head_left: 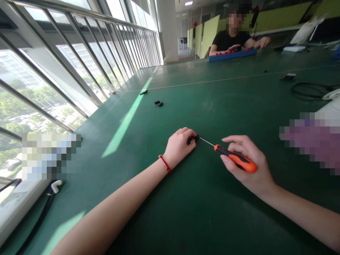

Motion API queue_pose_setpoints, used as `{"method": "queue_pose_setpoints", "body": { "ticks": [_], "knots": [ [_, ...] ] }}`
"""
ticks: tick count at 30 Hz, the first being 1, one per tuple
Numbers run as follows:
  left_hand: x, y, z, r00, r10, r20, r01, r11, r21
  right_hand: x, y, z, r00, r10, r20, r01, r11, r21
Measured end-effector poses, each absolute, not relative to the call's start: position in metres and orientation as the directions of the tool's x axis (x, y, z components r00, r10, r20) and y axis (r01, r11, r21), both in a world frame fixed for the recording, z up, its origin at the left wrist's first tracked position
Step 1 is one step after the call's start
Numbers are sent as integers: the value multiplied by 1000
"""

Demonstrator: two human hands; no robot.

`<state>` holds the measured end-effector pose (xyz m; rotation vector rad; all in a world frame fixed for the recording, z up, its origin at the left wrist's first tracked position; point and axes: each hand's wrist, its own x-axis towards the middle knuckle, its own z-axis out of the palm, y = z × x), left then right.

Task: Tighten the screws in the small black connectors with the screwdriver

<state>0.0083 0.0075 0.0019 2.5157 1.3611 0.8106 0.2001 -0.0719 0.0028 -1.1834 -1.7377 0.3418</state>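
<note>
Pinching with thumb and fingers, the left hand (180, 147) has a small black piece (190, 140) at its fingertips, partly hidden from me. I see the right hand (256, 156) curled loosely round a screwdriver with an orange-and-black handle and a thin metal shaft (237, 159), its index finger lifted off the grip.

From my end, the smooth green tabletop (170, 205) spreads between the two forearms and runs on to the far side. Its left edge follows a shiny metal railing (117, 21), well apart from the left hand. On the right, a purple shape (313, 141) (too pixelated for me to name) bounds the right hand's room. Two little black blocks (160, 104) lie beyond the left hand, to the far left, with a slim black part (143, 92) farther off.

I place the small black piece on the right side of the left hand, between the two hands; the screwdriver's tip reaches its right end and appears to touch it.
</note>
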Motion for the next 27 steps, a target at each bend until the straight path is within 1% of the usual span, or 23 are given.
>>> {"method": "queue_pose_setpoints", "body": {
  "ticks": [2, 6, 9, 12, 17, 20, 22, 24, 27],
  "knots": [
    [9, 7, 2, 432, 818, 378, 726, -565, 391, 200, -72, 3, -75, 831, 551, 584, 485, -651],
    [9, 6, 2, 434, 817, 380, 728, -566, 386, 201, -71, 3, 19, 755, 655, 552, 539, -636],
    [9, 6, 1, 436, 815, 381, 727, -569, 385, 202, -71, 3, -36, 793, 608, 556, 521, -647],
    [8, 7, 1, 438, 812, 386, 722, -573, 388, 202, -71, 4, -95, 821, 563, 595, 500, -629],
    [8, 7, 1, 433, 816, 382, 729, -567, 384, 201, -71, 4, 11, 765, 644, 538, 538, -649],
    [8, 7, 2, 437, 817, 377, 727, -567, 387, 201, -71, 4, -45, 800, 598, 549, 520, -654],
    [8, 7, 2, 436, 817, 379, 725, -568, 389, 201, -72, 4, -92, 814, 574, 583, 511, -632],
    [8, 7, 1, 433, 815, 384, 723, -569, 392, 201, -72, 3, -79, 796, 600, 592, 521, -615],
    [8, 7, 1, 435, 812, 388, 721, -572, 390, 201, -72, 4, -12, 756, 655, 569, 543, -617]
  ]
}}
